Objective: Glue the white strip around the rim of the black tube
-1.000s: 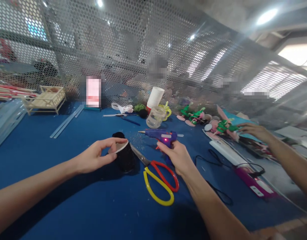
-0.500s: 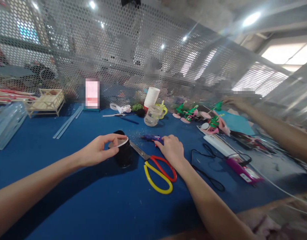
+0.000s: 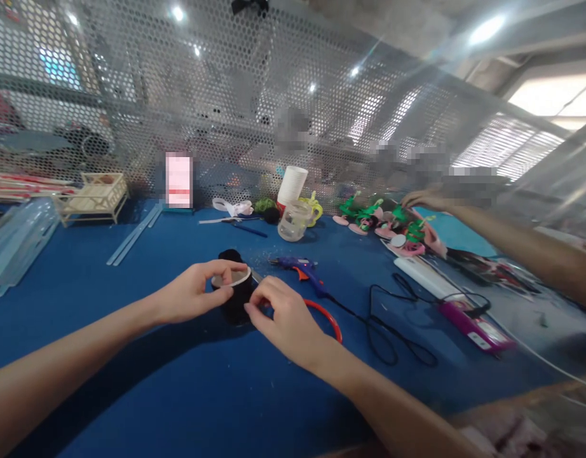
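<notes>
My left hand (image 3: 192, 296) pinches the white rim of a black fuzzy cup (image 3: 236, 296) that stands on the blue table (image 3: 131, 356). My right hand (image 3: 286, 318) has come up against the cup's right side, fingers curled toward it; I cannot make out anything in them. It covers most of the scissors, of which only a red handle loop (image 3: 328, 317) shows. The blue glue gun (image 3: 300, 265) lies on the table just behind my right hand, its black cord (image 3: 393, 337) trailing right.
Another person's arm (image 3: 503, 235) reaches over green and pink craft pieces (image 3: 393, 219) at the right. A clear mug (image 3: 295, 221), stacked white cups (image 3: 292, 184), a small wooden cot (image 3: 93, 197), glue sticks (image 3: 131, 235) and a power strip (image 3: 424, 277) lie around. Perforated metal screen behind.
My right hand set the glue gun down on the table, then moved left over the scissors to the cup. The other person's hand drew back toward the far right.
</notes>
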